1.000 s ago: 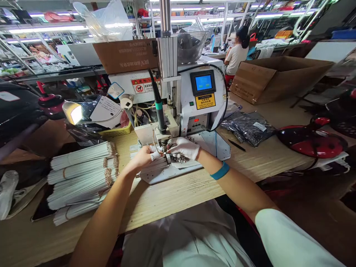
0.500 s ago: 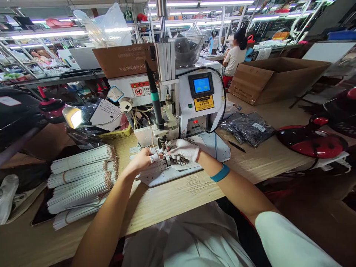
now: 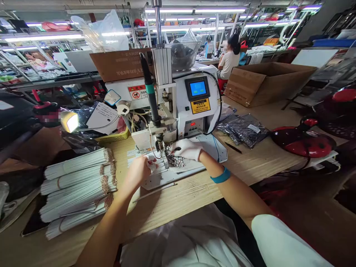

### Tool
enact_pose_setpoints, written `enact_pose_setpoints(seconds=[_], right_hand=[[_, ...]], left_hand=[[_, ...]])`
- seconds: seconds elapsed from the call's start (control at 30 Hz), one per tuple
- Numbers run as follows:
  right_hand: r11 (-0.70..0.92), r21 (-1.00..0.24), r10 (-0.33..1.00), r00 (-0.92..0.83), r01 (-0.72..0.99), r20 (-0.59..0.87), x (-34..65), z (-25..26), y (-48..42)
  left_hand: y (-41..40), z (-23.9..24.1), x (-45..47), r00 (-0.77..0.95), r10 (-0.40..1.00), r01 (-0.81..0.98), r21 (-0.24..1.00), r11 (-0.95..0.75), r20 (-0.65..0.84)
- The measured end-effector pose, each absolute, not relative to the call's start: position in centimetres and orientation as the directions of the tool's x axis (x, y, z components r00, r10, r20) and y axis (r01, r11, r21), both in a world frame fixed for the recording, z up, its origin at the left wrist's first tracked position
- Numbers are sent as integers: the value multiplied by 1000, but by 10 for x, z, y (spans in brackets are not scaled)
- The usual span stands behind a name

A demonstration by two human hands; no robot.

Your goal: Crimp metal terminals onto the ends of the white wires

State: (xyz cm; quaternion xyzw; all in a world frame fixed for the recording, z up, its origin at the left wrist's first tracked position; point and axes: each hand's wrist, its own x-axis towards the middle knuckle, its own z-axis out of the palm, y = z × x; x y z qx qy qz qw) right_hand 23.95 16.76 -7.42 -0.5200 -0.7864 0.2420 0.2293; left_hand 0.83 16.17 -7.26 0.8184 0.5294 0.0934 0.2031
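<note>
My left hand (image 3: 142, 167), with white covers on its fingertips, is closed with curled fingers over thin white wires (image 3: 160, 167) lying on the machine's base plate. What it pinches, if anything, is hidden. My right hand (image 3: 188, 149) wears a white glove and has its fingertips drawn together at a pile of small metallic parts (image 3: 176, 161); what lies between them is too small to make out. Just left of that pile, the soldering head (image 3: 159, 142) of the benchtop machine (image 3: 182, 111) points down. One loose white wire (image 3: 155, 192) rests across the plate's front edge, below my left hand.
Bundles of white wires (image 3: 75, 185) lie at the left. A lit lamp (image 3: 70, 121) stands behind them, near a yellow basket (image 3: 114, 136). Rightward are plastic bags of parts (image 3: 243, 129), a black pen (image 3: 233, 147), a red fan-like device (image 3: 304, 142) and a cardboard box (image 3: 267, 83). A person (image 3: 230, 59) sits beyond.
My hands have moved apart from under the soldering head, the left one down and left, the right one over the parts pile. A loose white wire now lies at the plate's front edge.
</note>
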Motion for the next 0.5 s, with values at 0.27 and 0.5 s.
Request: enact_pose_setpoints(seconds=[0.27, 0.5], right_hand=[[380, -426, 921, -379, 821, 92, 219, -73, 160], [138, -837, 961, -276, 530, -16, 224, -83, 162]], left_hand=[[175, -84, 8, 493, 869, 753, 520, -403, -40], [174, -77, 4, 489, 871, 683, 643, -346, -51]])
